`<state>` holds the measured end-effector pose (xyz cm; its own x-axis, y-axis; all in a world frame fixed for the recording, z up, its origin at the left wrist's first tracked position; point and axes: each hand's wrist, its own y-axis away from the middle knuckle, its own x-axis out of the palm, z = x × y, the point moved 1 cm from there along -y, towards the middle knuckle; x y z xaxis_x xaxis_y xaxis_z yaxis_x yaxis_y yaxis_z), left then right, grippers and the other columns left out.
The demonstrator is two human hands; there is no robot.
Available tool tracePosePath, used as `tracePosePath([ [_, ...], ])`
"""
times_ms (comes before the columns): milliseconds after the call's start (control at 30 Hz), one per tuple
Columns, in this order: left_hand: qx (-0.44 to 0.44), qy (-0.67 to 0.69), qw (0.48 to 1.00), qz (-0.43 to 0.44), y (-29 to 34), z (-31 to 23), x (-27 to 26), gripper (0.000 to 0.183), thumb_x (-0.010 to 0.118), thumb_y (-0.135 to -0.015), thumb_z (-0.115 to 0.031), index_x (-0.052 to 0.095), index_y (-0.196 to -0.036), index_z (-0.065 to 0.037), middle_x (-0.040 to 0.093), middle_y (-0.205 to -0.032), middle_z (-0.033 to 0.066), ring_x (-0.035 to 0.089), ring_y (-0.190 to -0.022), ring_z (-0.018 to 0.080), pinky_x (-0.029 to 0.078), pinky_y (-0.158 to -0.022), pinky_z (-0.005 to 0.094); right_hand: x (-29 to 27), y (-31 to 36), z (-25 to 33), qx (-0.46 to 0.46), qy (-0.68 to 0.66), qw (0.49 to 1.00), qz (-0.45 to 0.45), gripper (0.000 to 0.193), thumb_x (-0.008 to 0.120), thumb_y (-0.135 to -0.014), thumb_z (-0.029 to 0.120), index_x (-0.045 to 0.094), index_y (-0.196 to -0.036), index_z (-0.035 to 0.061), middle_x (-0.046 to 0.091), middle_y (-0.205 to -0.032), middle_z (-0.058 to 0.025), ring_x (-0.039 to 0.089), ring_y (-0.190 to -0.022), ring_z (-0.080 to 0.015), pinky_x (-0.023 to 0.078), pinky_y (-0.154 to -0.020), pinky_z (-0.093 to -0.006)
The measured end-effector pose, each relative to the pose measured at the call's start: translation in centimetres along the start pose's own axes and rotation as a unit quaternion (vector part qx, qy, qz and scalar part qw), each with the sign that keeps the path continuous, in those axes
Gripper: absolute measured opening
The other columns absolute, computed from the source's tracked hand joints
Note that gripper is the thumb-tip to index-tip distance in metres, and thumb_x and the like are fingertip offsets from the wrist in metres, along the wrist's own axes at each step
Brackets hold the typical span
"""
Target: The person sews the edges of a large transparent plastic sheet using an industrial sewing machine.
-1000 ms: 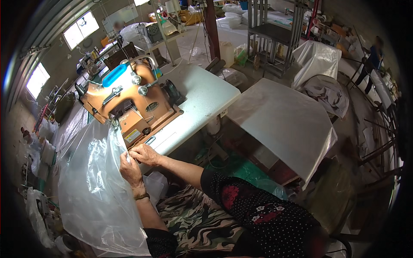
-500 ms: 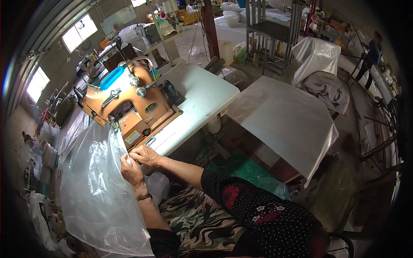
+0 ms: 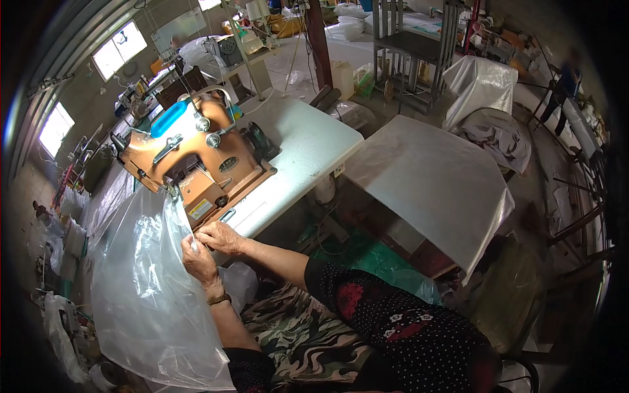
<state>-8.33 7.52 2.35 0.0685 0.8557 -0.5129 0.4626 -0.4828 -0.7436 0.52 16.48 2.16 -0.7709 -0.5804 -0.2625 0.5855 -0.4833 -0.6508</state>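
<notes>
A large clear plastic sheet [image 3: 141, 295] hangs down on the left, its upper edge running up to the needle area of an orange-brown sewing machine [image 3: 226, 154]. My left hand [image 3: 200, 261] is closed on that edge, fingertips pinched just below the machine's front. Close against it, my right hand [image 3: 223, 237] is also closed, its fingers curled at the same edge of the sheet. The two hands nearly touch. The exact grip of the right fingertips is partly hidden. The machine stands on a pale worktable [image 3: 301, 134], lit brightly near the needle.
To the right, a second table [image 3: 432, 177] is draped in translucent sheeting. Behind it stand a dark metal rack [image 3: 419, 49] and a plastic-covered pile [image 3: 481, 88]. Green plastic [image 3: 367, 262] lies below the worktable. Another person [image 3: 565, 92] stands far right.
Hardly anything differs. My hands and the plastic sheet keep the same place by the machine; the whole view has shifted very slightly.
</notes>
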Motion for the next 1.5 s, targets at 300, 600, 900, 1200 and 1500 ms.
tracePosePath([
  [300,-0.012,0.005,1.0,0.001,-0.1,-1.5,-0.2,0.019,0.061,-0.083,-0.003,0.059,-0.102,0.0,0.067,-0.093,0.02,0.064,-0.087,0.0388,0.05,-0.075,0.0429,0.0,0.0,-0.5,-0.015,0.005,1.0,-0.009,0.03,0.048,-0.09,0.024,0.051,-0.076,-0.0022,0.056,-0.068,-0.0173,0.058,-0.066,-0.0334,0.045,-0.062,-0.0422],
  [600,0.003,0.0,1.0,-0.004,-0.1,-1.3,-0.5,0.018,0.061,-0.084,-0.003,0.06,-0.101,0.0,0.067,-0.091,0.0201,0.064,-0.084,0.0387,0.05,-0.073,0.0429,-0.2,0.1,0.4,0.019,-0.002,1.0,0.005,0.029,0.049,-0.091,0.024,0.053,-0.079,-0.0014,0.058,-0.072,-0.0182,0.06,-0.069,-0.0353,0.046,-0.063,-0.0423],
  [900,0.004,0.011,1.0,0.013,-0.1,-1.4,-0.5,0.017,0.06,-0.085,-0.004,0.059,-0.101,0.001,0.067,-0.092,0.0208,0.064,-0.085,0.0392,0.049,-0.073,0.0434,-0.1,0.0,-0.3,-0.011,0.013,1.0,-0.014,0.033,0.047,-0.093,0.028,0.059,-0.082,-0.0009,0.06,-0.07,-0.0175,0.061,-0.067,-0.0339,0.047,-0.061,-0.0414],
  [1200,0.008,0.003,1.0,0.019,-0.1,-1.5,-0.9,0.016,0.059,-0.085,-0.002,0.059,-0.101,0.001,0.067,-0.093,0.0209,0.064,-0.086,0.0394,0.049,-0.075,0.0436,0.1,0.1,0.2,0.017,-0.007,1.0,-0.006,0.036,0.047,-0.093,0.029,0.057,-0.079,-0.0034,0.059,-0.071,-0.0207,0.061,-0.07,-0.037,0.046,-0.064,-0.044],
  [1500,0.005,-0.005,1.0,0.022,-0.1,-0.8,-0.8,0.017,0.061,-0.085,-0.002,0.059,-0.102,0.001,0.067,-0.095,0.02,0.065,-0.089,0.0381,0.05,-0.077,0.0426,0.2,0.1,0.1,0.033,-0.022,0.999,0.0,0.038,0.046,-0.095,0.031,0.062,-0.085,-0.0019,0.061,-0.069,-0.0197,0.063,-0.068,-0.035,0.047,-0.063,-0.0424],
])
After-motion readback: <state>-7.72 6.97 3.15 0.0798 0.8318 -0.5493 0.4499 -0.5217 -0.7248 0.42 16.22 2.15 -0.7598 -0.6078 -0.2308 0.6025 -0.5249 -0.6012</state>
